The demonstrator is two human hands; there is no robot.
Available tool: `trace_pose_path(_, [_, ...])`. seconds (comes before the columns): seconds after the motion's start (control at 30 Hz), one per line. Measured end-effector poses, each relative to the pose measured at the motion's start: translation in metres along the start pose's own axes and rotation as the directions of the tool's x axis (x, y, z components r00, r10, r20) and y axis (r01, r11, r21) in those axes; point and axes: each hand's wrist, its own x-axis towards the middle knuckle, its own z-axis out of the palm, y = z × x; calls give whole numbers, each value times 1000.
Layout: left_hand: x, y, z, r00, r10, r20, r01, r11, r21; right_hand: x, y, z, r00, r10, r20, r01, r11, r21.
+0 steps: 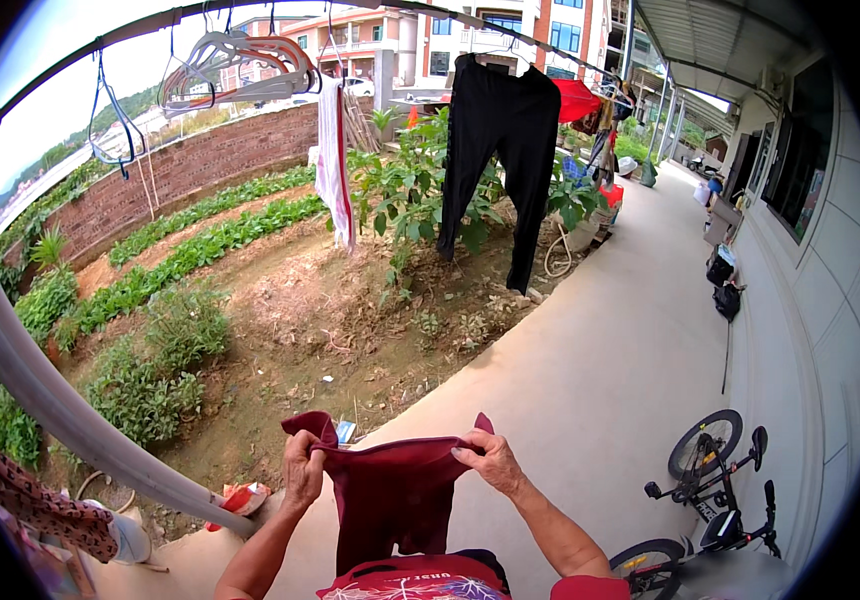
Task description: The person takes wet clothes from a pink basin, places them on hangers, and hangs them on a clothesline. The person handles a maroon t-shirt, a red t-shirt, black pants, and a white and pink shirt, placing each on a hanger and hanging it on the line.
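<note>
Stretched between my two hands at chest height is a pair of dark red pants (390,490), its upper edge spread sideways and its legs hanging down. My left hand (303,470) is closed on the left end of that edge, with a flap of cloth folded above the fingers. At the other end, my right hand (491,463) pinches the edge, and a small corner sticks up beyond the thumb. Black pants (500,120) hang from the overhead rail (100,42) ahead of me. To their left hang a white towel (331,160) with a red border and several bunched hangers (235,75).
A blue hanger (115,125) dangles at the far left. A thick grey post (45,375) stands left, beside patterned cloth (45,490). Garden beds (260,230) border the concrete walkway (610,370). A black bicycle (715,490) is at right near the wall (820,340).
</note>
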Motion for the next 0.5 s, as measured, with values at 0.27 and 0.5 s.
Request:
trace_pose_path(0.27, [3,4,-24,962,240,-133,-245,969,-22,-21,-8,17,934,-344,97,339,938,65])
trace_pose_path(0.5, [-21,-41,-42,994,75,-73,-89,974,-209,-34,-26,31,954,-213,212,163,959,231])
